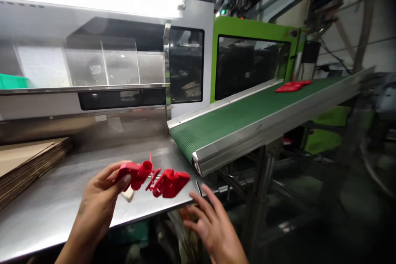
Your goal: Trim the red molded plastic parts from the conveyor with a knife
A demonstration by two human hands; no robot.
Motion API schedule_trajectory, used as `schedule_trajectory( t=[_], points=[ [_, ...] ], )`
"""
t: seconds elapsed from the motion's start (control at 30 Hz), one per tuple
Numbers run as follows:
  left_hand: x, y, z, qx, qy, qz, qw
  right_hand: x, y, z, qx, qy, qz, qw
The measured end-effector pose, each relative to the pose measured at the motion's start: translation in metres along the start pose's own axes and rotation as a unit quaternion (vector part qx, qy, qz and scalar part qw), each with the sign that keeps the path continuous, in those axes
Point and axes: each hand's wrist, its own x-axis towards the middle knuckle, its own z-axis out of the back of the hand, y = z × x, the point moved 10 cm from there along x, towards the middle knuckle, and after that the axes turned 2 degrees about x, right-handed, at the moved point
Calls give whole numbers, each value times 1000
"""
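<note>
My left hand [105, 189] grips one end of a red moulded plastic piece [173, 183] above the metal table. Two flat-sided halves with short round tubes make up the piece, joined by a thin sprue in the middle. Close to its far right end is my right hand [210, 218], fingers spread, apart from the plastic and holding nothing. A small pale object [128, 194] lies on the table behind the left hand, partly hidden.
A green conveyor belt [229, 119] slopes down to the table [93, 161] from the right. Another red moulded piece [292, 86] lies on it. Stacked flat cardboard [31, 161] sits at the left. A green and grey machine [252, 29] stands behind.
</note>
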Motion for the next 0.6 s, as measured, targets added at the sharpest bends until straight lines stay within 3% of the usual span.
schedule_trajectory(
  t=[0.03, 0.13, 0.2, 0.3, 0.4, 0.5, 0.6],
  points=[
    [-21, -2, 7, -3, 7, -8, 1000, 4, 2, -22, 64, 57, -48, 995],
    [-68, -6, 29, -2, 14, -53, 999, -10, -5, -78, 167, 208, -206, 941],
    [-87, -7, 49, -13, -13, -84, 996, -25, -14, -94, 181, 239, -252, 920],
    [-102, 1, 70, -45, -33, -83, 995, -37, -25, -99, 204, 224, -253, 919],
    [-112, 36, 81, -138, -22, 38, 989, -37, -33, -100, 208, 193, -234, 930],
    [-136, 85, 80, -285, -17, 199, 937, -33, -40, -104, 190, 167, -219, 942],
    [-161, 110, 78, -366, -29, 257, 894, -42, -54, -108, 162, 143, -227, 950]
  ],
)
